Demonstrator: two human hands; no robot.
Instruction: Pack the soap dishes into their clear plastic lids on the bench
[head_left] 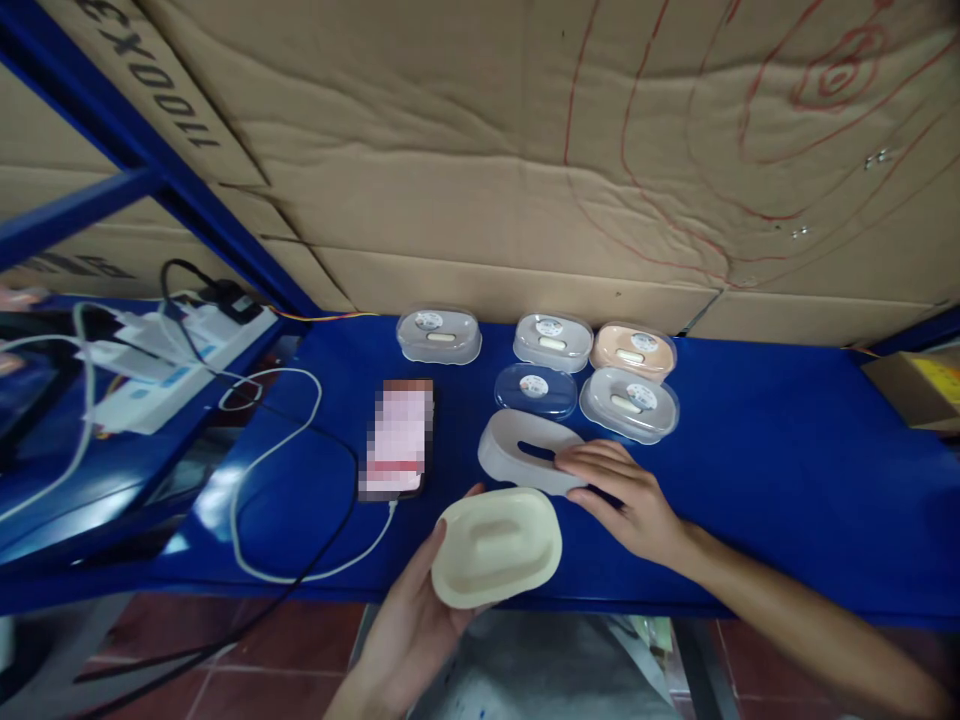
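My left hand [420,600] grips a cream-coloured oval dish [496,585], its hollow side facing up, near the table's front edge. Just beyond it, my right hand [630,495] has its fingers and thumb closed on the right end of a grey-white oval piece [501,455] with a slot in its middle. That piece is at the blue table top, apart from the dish. Directly behind it lies a clear lid [517,392] with a round white label. Close by on the right is a grey box with a clear lid [656,412].
Lidded boxes in grey [457,350], white [529,350] and peach [656,350] line the back. Left of my hands lies a phone [397,440] on a white cable [238,500]. A power strip [150,400] is further left. Cardboard [450,150] walls the back.
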